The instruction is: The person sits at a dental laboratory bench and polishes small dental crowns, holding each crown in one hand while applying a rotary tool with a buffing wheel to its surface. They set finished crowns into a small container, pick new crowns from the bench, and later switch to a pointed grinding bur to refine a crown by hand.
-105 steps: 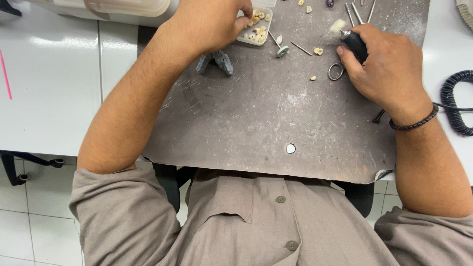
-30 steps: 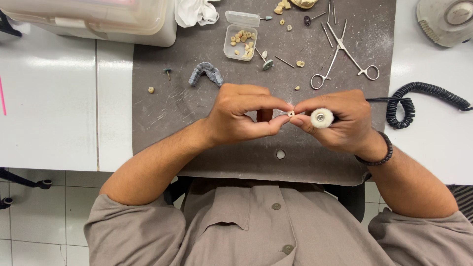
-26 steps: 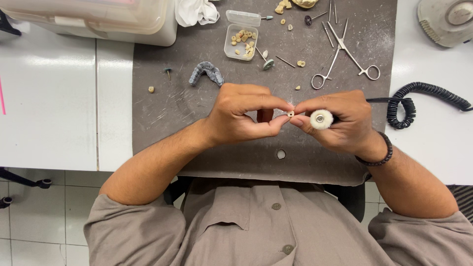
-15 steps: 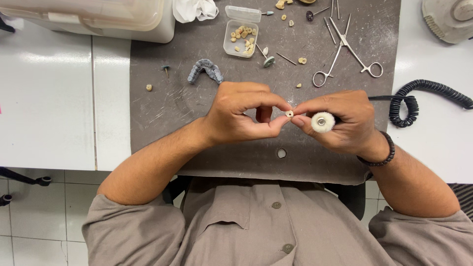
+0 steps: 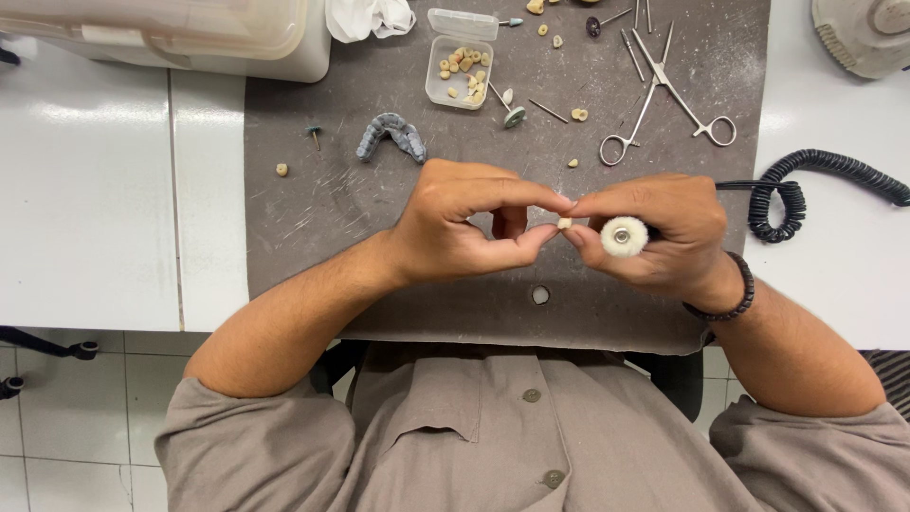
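Observation:
My left hand (image 5: pixel 469 223) pinches a tiny cream-coloured tooth-like piece (image 5: pixel 564 224) between thumb and forefinger, above the grey mat (image 5: pixel 313 204). My right hand (image 5: pixel 659 232) grips a handpiece whose round white fluffy polishing wheel (image 5: pixel 623 236) sits just right of the small piece; its forefinger tip also touches the piece. Both hands meet over the mat's near middle.
On the mat lie a grey dental arch cast (image 5: pixel 391 135), a clear small box of tooth pieces (image 5: pixel 460 71), metal forceps (image 5: pixel 664 104), loose small pieces and burs. A black coiled cord (image 5: pixel 806 185) runs right. A plastic container (image 5: pixel 190 33) stands far left.
Since 3.5 s ago both hands came back from the far side of the mat to its near middle, now holding the small piece and the wheel together. Over the last second they barely moved.

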Demonstrator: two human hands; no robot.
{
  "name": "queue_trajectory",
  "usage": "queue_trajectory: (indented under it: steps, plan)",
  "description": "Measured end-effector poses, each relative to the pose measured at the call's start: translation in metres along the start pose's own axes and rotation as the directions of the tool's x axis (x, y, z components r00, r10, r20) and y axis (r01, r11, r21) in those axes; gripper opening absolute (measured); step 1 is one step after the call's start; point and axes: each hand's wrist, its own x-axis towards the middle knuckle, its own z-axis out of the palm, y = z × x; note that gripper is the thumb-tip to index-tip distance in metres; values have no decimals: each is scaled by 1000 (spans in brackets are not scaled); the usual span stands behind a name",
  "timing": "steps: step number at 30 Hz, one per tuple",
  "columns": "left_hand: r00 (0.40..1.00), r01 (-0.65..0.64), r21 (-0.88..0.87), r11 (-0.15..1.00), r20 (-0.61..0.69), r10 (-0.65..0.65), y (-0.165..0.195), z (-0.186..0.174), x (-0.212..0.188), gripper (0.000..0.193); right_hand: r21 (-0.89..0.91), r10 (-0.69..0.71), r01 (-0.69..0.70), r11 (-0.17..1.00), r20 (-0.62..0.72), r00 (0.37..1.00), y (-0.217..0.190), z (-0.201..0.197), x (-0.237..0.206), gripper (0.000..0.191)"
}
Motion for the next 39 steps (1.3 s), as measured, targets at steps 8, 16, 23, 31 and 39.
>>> queue_trajectory:
  steps: [8,16,23,31,39]
  plan:
    - [1000,6,16,1000,-6,-6,-2,0,-1,26,-58,-126,124,991,-21,992,-2,1,5,19]
    - [1000,19,-46,999,26,-17,-3,-1,-3,28,-122,-163,159,980,-24,986,-6,1,11,14]
    - [995,-87,13,996,55,86,-11,1,-4,36,-79,-112,113,990,12,994,0,-1,8,12]
    - [981,-192,214,958,31,190,-10,1,-3,39,-49,-105,106,993,23,994,2,-2,7,15]
    - [957,-289,378,879,92,275,-10,0,-3,34,-42,-73,74,996,43,996,3,-2,7,14]
